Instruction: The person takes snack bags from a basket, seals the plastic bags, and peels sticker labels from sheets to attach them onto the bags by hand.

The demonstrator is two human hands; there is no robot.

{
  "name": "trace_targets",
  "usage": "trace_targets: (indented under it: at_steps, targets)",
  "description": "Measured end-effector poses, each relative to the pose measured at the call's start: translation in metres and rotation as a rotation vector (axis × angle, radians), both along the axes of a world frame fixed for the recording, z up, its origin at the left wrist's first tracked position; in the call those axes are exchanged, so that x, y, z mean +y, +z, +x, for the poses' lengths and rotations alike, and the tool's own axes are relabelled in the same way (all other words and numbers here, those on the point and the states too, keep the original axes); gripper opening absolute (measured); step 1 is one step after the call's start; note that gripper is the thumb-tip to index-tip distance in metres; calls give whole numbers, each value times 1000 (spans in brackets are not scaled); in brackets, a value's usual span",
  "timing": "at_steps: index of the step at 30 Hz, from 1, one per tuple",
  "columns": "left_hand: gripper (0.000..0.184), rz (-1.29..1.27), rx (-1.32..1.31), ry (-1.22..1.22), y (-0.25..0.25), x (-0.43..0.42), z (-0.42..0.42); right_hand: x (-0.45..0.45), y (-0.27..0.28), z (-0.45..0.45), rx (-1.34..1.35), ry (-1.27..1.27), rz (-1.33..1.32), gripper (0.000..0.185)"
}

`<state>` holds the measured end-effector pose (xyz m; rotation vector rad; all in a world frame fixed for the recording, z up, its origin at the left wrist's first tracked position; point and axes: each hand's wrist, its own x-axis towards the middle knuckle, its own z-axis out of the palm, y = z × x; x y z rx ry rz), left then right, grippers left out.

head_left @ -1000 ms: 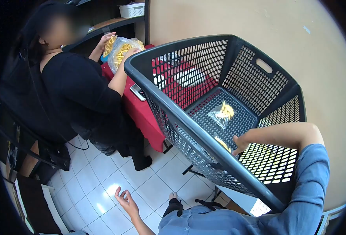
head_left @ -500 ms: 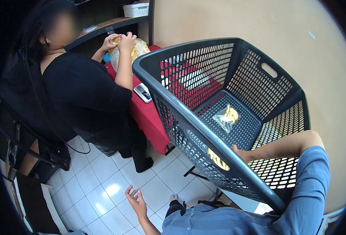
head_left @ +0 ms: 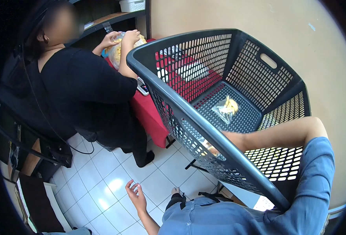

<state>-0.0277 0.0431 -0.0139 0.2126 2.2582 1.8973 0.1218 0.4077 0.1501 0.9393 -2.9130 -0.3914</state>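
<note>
My right arm reaches over the rim into a large dark grey plastic basket (head_left: 251, 32) with perforated walls. Behind the near rim, my right hand (head_left: 233, 140) is low in the basket; its fingers are mostly hidden and show only partly through the handle slot, beside something pale and shiny. A clear plastic bag of yellow pieces (head_left: 228, 106) lies on the basket floor, apart from that hand. Out over the floor tiles, my left hand (head_left: 137, 196) holds nothing, its fingers loosely bent and apart.
At the left a person in black (head_left: 83, 86) stands by a red-covered table (head_left: 149, 117), both hands at a large clear bag of yellow pieces (head_left: 122, 51). A digital scale (head_left: 142, 87) lies on the table. A white basket (head_left: 133, 5) sits on the shelf behind.
My right hand has gone lower behind the basket's near wall, over where yellow pieces showed through the handle slot. The other person's forearm has lowered toward the scale. My left hand has barely moved.
</note>
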Motion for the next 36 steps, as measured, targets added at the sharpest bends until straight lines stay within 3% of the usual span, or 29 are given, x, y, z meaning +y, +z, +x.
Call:
trace_targets:
  at_steps: [1,2,5,7,8,10,12,14,16,18,23,26,28,32,34,36]
  targets:
    - [31,-8,-7,-19,2,1,0,-11,33,-21,-442,-238,15,94]
    - [31,-14,-13,-41,3,4,0,2,14,-31,-358,-220,4,109]
    - [29,-13,10,-70,12,10,-1,-12,12,-43,-326,-294,20,121]
    - [28,-24,21,-79,15,9,0,-36,20,-45,-599,-594,-111,128]
    - [28,-36,21,-79,15,9,0,-35,14,-39,-602,-594,-110,128]
    - [27,-39,23,-82,13,11,-1,-29,10,-27,-348,-274,-265,129]
    - [27,-34,1,-90,9,10,-2,-29,9,-30,-319,-292,-249,131]
    - [26,-27,-4,-86,11,10,2,-32,15,-40,-505,-417,-90,128]
    - [26,-25,-7,-81,12,7,2,-25,13,-56,-584,-487,-142,120]
    - [26,-51,-16,-100,8,2,2,-14,23,-57,-631,-617,-611,113]
    - [25,-68,-21,-72,16,-3,1,13,47,-74,-43,-573,-747,110]
    - [24,-52,-6,-91,24,0,1,30,100,-85,179,-676,-766,110]
    - [24,-45,13,-125,30,6,1,32,152,-82,380,-596,-866,106]
    - [25,-78,-41,-444,43,25,13,52,258,-32,638,-552,-918,90]
    - [29,-130,-212,-761,36,33,23,20,302,16,850,-556,-942,93]
    - [30,-177,-238,-862,52,50,43,2,319,73,1107,-598,-796,98]
